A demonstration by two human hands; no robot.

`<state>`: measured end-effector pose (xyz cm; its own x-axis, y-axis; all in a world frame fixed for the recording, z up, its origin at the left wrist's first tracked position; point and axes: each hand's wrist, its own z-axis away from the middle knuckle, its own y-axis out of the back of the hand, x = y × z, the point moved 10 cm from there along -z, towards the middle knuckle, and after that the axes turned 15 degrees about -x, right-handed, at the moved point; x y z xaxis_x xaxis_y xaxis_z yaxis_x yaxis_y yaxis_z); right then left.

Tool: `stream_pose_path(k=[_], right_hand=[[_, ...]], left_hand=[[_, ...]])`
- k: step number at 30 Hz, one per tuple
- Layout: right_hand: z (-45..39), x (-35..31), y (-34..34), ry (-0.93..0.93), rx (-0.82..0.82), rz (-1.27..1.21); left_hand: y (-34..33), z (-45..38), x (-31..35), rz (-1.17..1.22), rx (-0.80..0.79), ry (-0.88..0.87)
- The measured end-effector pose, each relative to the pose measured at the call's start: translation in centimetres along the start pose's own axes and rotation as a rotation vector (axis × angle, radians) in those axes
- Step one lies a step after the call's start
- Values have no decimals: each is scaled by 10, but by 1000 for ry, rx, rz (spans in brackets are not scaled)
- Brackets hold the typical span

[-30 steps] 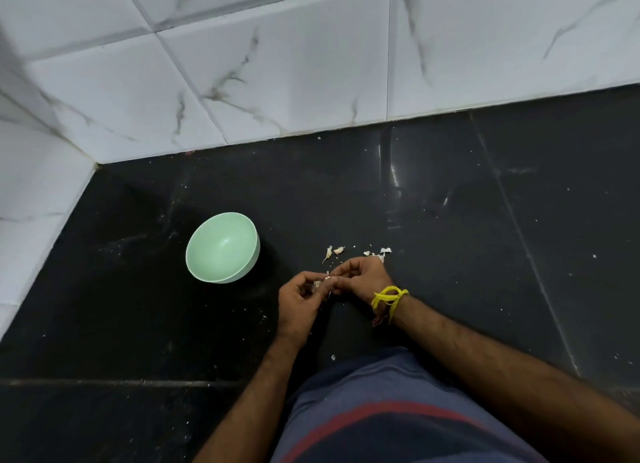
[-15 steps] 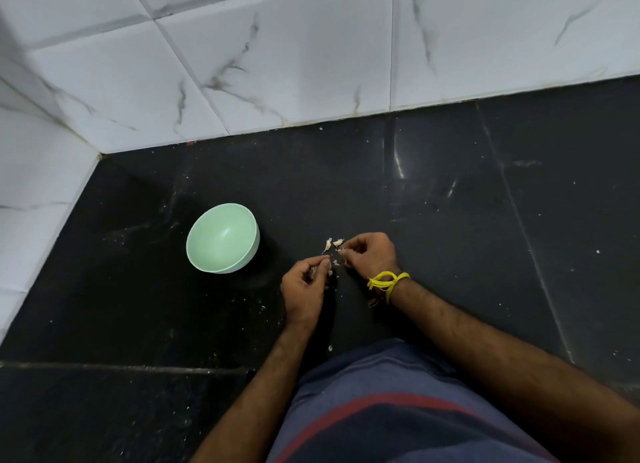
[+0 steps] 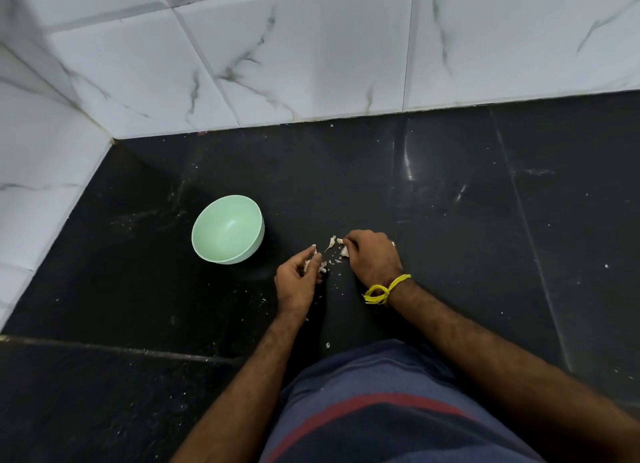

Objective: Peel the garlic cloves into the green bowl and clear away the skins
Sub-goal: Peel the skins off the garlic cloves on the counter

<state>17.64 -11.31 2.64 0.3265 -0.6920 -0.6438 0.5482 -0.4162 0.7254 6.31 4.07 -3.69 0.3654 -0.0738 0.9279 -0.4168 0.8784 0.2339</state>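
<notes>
We pinch a garlic clove (image 3: pixel 309 263) in our curled left hand (image 3: pixel 298 282), just right of the empty green bowl (image 3: pixel 227 229), the nearer hand, while our right hand (image 3: pixel 372 254) curls over skins (image 3: pixel 343 251) farther right.

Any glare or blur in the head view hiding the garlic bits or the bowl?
Head view: a glare streak on the black counter lies far from the work; the green bowl is sharp and evenly lit; garlic bits look small and soft; wide-angle bending curves the wall tiles.
</notes>
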Motion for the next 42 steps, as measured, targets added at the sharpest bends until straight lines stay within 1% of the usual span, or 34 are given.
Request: stream_pose_path(k=[2, 4, 7, 9, 10, 12, 13, 14, 16, 18, 23, 27, 32, 36, 39, 42], right_hand=[[2, -4, -1, 27, 21, 38], [3, -8, -2, 55, 37, 78], [1, -10, -1, 71, 48, 29], [0, -11, -6, 87, 19, -102], [-2, -9, -14, 94, -38, -214], [-2, -8, -38, 82, -218, -472], [-1, -8, -49, 75, -293, -549], [1, -9, -57, 76, -338, -570], [4, -9, -63, 77, -370, -570], [5, -8, -64, 64, -376, -653], [7, -4, -67, 15, -418, -872], [6, 2, -74, -11, -414, -827], [1, 3, -85, -23, -387, -841], [3, 6, -85, -27, -309, -859], [2, 12, -88, -82, -241, -821], [-1, 20, -95, -159, -192, -844]], left_hand=[[2, 5, 2, 54, 6, -3], [3, 12, 5, 157, 1, -13], [-3, 23, 8, 257, -82, -22], [-9, 29, 7, 276, -144, -33], [-11, 30, 6, 278, -168, -47], [-12, 33, 7, 245, -186, -89], [-10, 34, 7, 224, -183, -101], [-8, 34, 6, 218, -170, -98], [-2, 36, 4, 219, -125, -81], [4, 37, 3, 212, -86, -78], [1, 35, -2, 326, -117, -91], [-3, 33, 0, 346, -128, -115], [1, 28, -10, 349, -66, -128], [6, 24, -15, 217, -3, -167], [7, 23, -19, 137, 27, -174], [6, 24, -18, 86, 41, -197]])
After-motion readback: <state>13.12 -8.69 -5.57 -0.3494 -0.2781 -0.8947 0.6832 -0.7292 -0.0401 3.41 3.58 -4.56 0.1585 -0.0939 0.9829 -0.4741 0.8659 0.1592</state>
